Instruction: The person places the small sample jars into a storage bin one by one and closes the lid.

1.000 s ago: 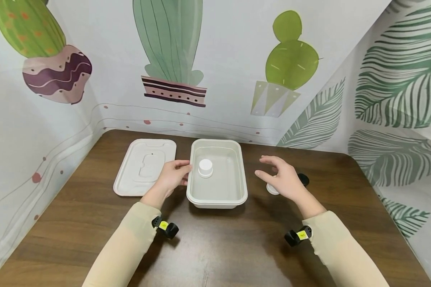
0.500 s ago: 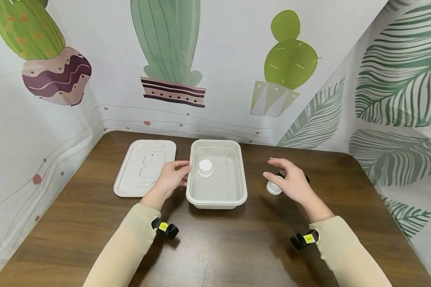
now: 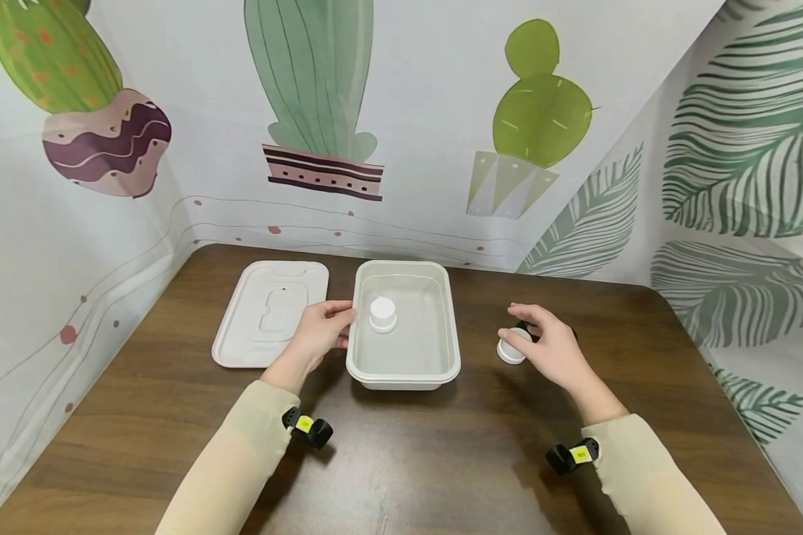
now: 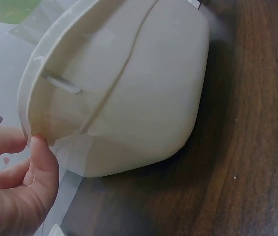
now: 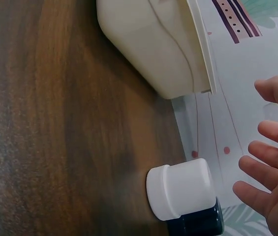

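Observation:
My left hand [image 3: 316, 328] pinches the left rim of a pale rectangular plastic container [image 3: 404, 379] between thumb and fingers. Inside, towards the left, stands a small white cylinder [image 3: 383, 324] with a wider base. A similar white cylinder [image 5: 180, 189] is on the table to the right of the container. Over it hovers my right hand [image 3: 550, 346], thumb and fingers spread and holding nothing. In the right wrist view the fingers are apart from this cylinder. A dark, glossy object [image 5: 198, 223] shows just behind it, mostly hidden by my hand in the head view.
A white rectangular lid [image 3: 237, 327] lies flat on the table, left of the container and behind my left hand. The brown wooden table [image 3: 401, 461] meets a patterned wall covering [image 3: 428, 186] at the back. Both wrists carry black strapped cameras.
My right hand has drifted right and lowered slightly, bringing its fingers over the white cylinder. My left hand keeps its pinch on the container, which stays in place.

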The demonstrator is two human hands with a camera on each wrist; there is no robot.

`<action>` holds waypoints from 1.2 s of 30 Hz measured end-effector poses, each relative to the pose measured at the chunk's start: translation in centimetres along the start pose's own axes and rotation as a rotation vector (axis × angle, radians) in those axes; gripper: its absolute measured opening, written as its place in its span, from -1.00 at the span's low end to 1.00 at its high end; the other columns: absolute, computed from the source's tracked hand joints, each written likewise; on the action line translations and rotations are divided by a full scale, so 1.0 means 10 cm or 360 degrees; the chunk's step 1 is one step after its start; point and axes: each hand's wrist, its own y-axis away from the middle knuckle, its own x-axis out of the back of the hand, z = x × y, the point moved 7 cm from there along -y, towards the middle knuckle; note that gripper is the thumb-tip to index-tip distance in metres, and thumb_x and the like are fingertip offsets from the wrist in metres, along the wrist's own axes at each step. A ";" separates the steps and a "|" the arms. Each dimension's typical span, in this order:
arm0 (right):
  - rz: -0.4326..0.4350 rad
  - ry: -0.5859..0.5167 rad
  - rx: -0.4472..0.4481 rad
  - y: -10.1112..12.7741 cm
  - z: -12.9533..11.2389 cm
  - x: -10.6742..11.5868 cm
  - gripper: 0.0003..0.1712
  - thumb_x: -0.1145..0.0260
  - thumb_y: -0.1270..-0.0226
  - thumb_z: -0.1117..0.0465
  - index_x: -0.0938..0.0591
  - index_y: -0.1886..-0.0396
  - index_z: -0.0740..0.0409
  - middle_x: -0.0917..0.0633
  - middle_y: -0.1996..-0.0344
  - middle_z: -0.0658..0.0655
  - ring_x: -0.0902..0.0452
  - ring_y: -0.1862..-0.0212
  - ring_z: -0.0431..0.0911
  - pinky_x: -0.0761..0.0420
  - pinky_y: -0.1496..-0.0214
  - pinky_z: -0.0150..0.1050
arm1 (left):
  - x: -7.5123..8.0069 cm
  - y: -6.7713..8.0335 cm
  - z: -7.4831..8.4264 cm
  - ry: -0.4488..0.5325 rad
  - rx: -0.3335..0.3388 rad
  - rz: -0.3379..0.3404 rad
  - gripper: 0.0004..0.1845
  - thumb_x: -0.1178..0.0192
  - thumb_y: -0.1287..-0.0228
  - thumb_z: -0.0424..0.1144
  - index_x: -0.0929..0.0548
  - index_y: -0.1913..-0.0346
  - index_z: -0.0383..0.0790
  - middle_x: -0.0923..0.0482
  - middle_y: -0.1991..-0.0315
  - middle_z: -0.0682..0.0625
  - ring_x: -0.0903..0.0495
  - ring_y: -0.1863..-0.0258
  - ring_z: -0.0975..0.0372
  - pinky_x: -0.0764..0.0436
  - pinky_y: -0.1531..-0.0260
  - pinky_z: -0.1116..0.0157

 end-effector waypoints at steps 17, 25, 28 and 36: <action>0.0049 -0.0040 -0.0055 0.04 0.17 -0.02 -0.49 -0.36 -0.21 0.13 -0.52 -0.10 0.29 -0.60 -0.06 0.33 -0.50 -0.13 0.13 -0.52 -0.11 0.09 | -0.01 -0.01 -0.02 0.0006 0.0019 -0.0010 -0.59 -0.05 -0.35 -0.33 -0.42 -0.19 -0.48 -0.59 0.20 -0.26 -0.57 0.55 0.32 -0.59 0.57 0.44; 0.0022 -0.0056 -0.0104 0.06 0.24 -0.06 -0.46 -0.34 -0.23 0.11 -0.49 -0.13 0.32 -0.58 -0.07 0.36 -0.49 -0.14 0.15 -0.51 -0.14 0.06 | -0.02 0.00 0.00 -0.0004 0.0012 -0.0009 -0.59 -0.06 -0.35 -0.32 -0.43 -0.18 -0.47 -0.58 0.17 -0.29 -0.58 0.54 0.30 -0.59 0.57 0.44; 0.0018 -0.0069 -0.0105 0.06 0.27 -0.08 -0.46 -0.35 -0.22 0.12 -0.49 -0.13 0.31 -0.58 -0.07 0.36 -0.50 -0.13 0.16 -0.50 -0.15 0.05 | -0.02 0.00 -0.01 -0.0007 0.0015 -0.0010 -0.60 -0.06 -0.35 -0.32 -0.43 -0.19 -0.46 -0.58 0.16 -0.29 -0.58 0.54 0.31 -0.59 0.57 0.44; 0.0007 -0.0068 -0.0128 0.08 0.31 -0.17 -0.45 -0.39 -0.18 0.17 -0.50 -0.12 0.33 -0.59 -0.06 0.38 -0.57 -0.04 0.16 -0.58 -0.02 -0.01 | -0.02 -0.01 -0.01 0.0016 0.0021 -0.0011 -0.59 -0.06 -0.35 -0.32 -0.43 -0.19 -0.46 -0.58 0.17 -0.28 -0.57 0.55 0.31 -0.59 0.57 0.44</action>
